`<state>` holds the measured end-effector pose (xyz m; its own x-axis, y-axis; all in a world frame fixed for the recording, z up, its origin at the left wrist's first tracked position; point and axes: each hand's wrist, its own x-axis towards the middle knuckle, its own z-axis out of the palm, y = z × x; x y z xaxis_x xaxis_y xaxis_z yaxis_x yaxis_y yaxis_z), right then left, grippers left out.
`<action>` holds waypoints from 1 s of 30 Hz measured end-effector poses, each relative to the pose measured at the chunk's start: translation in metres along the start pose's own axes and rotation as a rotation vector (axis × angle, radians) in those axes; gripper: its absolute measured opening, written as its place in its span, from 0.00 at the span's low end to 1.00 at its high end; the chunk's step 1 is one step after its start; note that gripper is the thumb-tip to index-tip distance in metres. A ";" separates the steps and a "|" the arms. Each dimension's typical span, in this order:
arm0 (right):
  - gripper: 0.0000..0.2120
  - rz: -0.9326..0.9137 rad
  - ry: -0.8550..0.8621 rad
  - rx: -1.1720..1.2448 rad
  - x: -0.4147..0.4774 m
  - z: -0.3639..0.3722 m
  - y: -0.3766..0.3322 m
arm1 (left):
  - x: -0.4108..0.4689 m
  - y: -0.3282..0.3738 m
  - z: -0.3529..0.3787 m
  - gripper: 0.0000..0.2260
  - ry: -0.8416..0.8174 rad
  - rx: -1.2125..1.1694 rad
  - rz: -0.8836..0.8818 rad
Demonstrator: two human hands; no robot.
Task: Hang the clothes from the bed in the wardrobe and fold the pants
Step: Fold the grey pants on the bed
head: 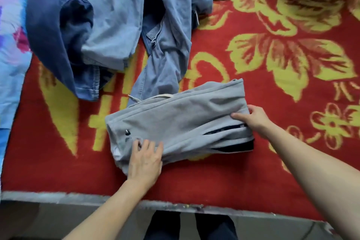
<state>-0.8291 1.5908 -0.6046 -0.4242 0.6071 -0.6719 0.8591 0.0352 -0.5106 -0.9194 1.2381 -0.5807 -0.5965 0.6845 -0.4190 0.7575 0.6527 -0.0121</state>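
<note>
Head: two hands (145, 159) (253, 118), one folded pants (175, 122)

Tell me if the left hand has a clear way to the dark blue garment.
Probably yes: only bare blanket lies between the left hand, resting on the grey pants, and the dark blue garment.

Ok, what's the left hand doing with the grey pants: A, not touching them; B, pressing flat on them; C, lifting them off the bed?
B: the left hand lies with straight fingers spread on the near left end of the grey pants, which rest flat on the red blanket.
</note>
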 end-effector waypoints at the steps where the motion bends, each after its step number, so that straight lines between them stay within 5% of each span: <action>1: 0.15 -0.031 -0.023 0.063 -0.007 -0.003 -0.005 | -0.008 -0.010 -0.001 0.21 0.012 0.015 -0.029; 8: 0.12 -0.334 -0.020 0.085 -0.110 0.003 -0.091 | -0.055 -0.069 -0.009 0.24 -0.068 -0.297 -0.230; 13: 0.22 -0.562 -0.125 -0.140 -0.199 0.097 -0.160 | -0.078 -0.099 -0.027 0.11 0.199 -0.813 -0.786; 17: 0.18 -0.567 -0.225 -0.391 -0.219 0.206 -0.169 | -0.106 -0.131 -0.018 0.10 0.238 -0.953 -1.053; 22: 0.29 -0.472 -0.524 -0.461 -0.201 0.262 -0.141 | -0.113 -0.146 -0.007 0.16 0.151 -1.114 -1.101; 24: 0.21 -0.472 -0.461 -0.270 -0.194 0.245 -0.140 | -0.098 -0.140 -0.007 0.28 0.136 -1.263 -1.011; 27: 0.12 -0.462 -0.042 -0.121 -0.174 0.197 -0.136 | -0.065 -0.116 -0.010 0.48 0.049 -1.436 -0.866; 30: 0.22 -0.292 0.132 -0.206 -0.140 0.156 -0.129 | -0.032 -0.094 -0.001 0.58 -0.038 -1.497 -0.848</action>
<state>-0.9253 1.3771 -0.5287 -0.6305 0.6448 -0.4321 0.7528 0.3724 -0.5428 -0.9715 1.1550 -0.5657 -0.6454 0.0221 -0.7635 -0.6417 0.5264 0.5577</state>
